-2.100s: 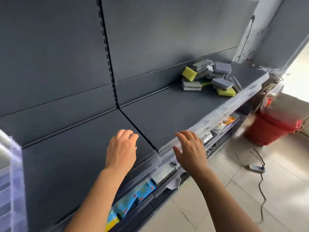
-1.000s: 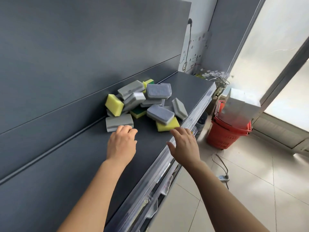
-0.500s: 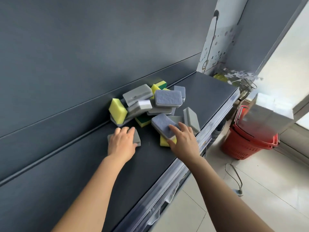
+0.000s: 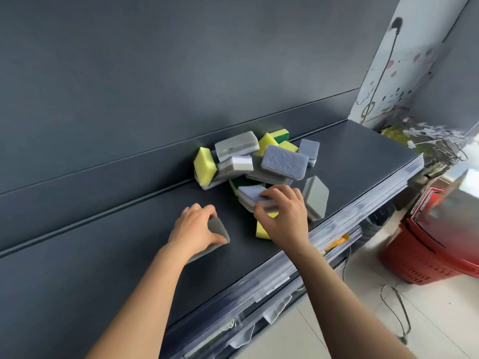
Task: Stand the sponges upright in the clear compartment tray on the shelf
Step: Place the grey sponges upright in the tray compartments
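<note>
- So the shelf (image 4: 350,156) is carrying everything, and the sponge pile (image 4: 259,161) is sitting back against the wall panel; the clear tray isn't showing.
- The right hand (image 4: 285,216) is pinching a blue-grey sponge (image 4: 250,194) at the pile's near edge, lying flat, long axis running crosswise under the fingers (image 4: 278,194).
- The left hand (image 4: 193,230) is curling over a grey sponge (image 4: 219,230) lying flat, apart from the pile.
- Both are needing tipping onto edge, I'd guess.

Daylight pours in from my right, washing out the pale floor tiles (image 4: 440,320). The red plastic basket (image 4: 427,250) smears with motion blur. The dark grey metal shelf (image 4: 103,268) looks dim, with bowed edges.
</note>
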